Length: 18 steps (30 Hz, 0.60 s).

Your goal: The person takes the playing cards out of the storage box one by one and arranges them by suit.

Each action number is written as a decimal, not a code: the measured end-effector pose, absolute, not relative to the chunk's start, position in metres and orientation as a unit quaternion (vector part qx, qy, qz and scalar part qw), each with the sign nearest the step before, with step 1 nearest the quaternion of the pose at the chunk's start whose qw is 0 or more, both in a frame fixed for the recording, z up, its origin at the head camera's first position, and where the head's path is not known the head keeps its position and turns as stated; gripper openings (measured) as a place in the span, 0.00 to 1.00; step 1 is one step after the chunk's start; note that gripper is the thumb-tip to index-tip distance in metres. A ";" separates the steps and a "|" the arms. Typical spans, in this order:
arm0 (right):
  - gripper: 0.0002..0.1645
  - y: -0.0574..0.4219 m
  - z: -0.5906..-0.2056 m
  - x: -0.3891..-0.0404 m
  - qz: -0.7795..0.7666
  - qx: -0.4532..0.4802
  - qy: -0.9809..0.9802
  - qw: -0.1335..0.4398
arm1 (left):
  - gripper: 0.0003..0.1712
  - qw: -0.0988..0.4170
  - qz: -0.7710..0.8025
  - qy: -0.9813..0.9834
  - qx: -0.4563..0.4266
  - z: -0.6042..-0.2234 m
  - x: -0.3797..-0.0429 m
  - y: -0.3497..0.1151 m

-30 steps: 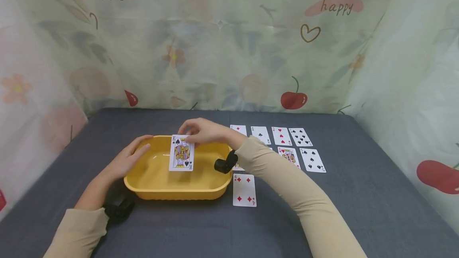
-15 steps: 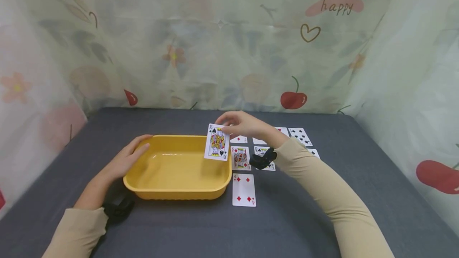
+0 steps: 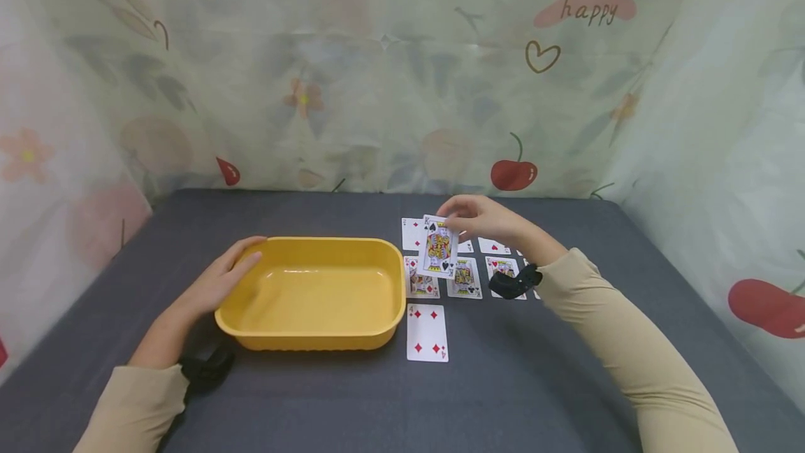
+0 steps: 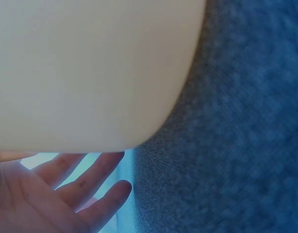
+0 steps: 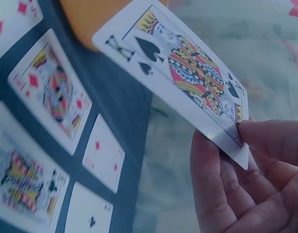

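Observation:
My right hand (image 3: 487, 221) pinches a king of spades (image 3: 438, 249) at its edge between thumb and fingers, face toward the head camera. The card (image 5: 188, 73) is tilted in the right wrist view. It overlaps the king of diamonds (image 3: 421, 285) and a diamond card (image 3: 411, 233) in the head view. Just right of it lies the king of clubs (image 3: 464, 282). A yellow tray (image 3: 311, 342) stands left of the cards. At its left end rests my left hand (image 3: 216, 282), thumb over the rim and fingers extended along the outside in the left wrist view.
A four of diamonds (image 3: 428, 333) lies face up by the tray's front right corner. The king of hearts (image 3: 501, 270) and a heart card (image 3: 493, 246) are partly behind my right arm. Printed curtains (image 3: 383, 89) rise behind the dark tabletop (image 3: 327, 404).
My right hand has carried the king of spades rightward from over the tray to over the laid cards. My left hand has stayed at the tray.

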State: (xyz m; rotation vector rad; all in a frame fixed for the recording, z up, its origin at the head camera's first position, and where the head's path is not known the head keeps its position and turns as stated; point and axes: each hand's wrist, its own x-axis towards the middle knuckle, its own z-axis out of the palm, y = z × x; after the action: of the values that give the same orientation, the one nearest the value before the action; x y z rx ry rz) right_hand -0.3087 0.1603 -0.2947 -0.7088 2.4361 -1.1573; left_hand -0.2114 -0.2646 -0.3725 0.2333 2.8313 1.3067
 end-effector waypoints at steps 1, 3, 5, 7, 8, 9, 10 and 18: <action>0.18 0.166 -0.296 -0.309 -0.408 -0.246 0.862 0.174 | 0.32 0.007 0.418 0.905 0.075 -0.373 -0.212 -0.265; 0.18 0.177 -0.298 -0.310 -0.407 -0.241 0.864 0.169 | 0.32 0.008 0.419 0.905 0.077 -0.373 -0.212 -0.265; 0.18 0.187 -0.300 -0.311 -0.407 -0.234 0.867 0.166 | 0.32 0.009 0.420 0.904 0.079 -0.374 -0.212 -0.265; 0.18 0.196 -0.302 -0.310 -0.402 -0.224 0.873 0.164 | 0.33 0.010 0.420 0.904 0.080 -0.374 -0.212 -0.266; 0.18 0.201 -0.303 -0.310 -0.399 -0.218 0.876 0.164 | 0.32 0.010 0.420 0.904 0.081 -0.374 -0.212 -0.266; 0.19 0.205 -0.303 -0.310 -0.395 -0.212 0.879 0.163 | 0.32 0.011 0.420 0.904 0.081 -0.374 -0.212 -0.266; 0.19 0.209 -0.304 -0.309 -0.393 -0.207 0.881 0.164 | 0.32 0.011 0.420 0.904 0.082 -0.374 -0.212 -0.266; 0.20 0.242 -0.311 -0.305 -0.396 -0.181 0.884 0.172 | 0.33 0.011 0.420 0.904 0.082 -0.374 -0.212 -0.266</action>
State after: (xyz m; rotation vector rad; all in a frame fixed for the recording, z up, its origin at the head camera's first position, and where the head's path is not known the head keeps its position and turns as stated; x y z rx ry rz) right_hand -0.3049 0.2418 -0.3111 -0.5151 2.5083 -1.1242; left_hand -0.2120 -0.2659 -0.3737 0.2558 2.8193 1.3104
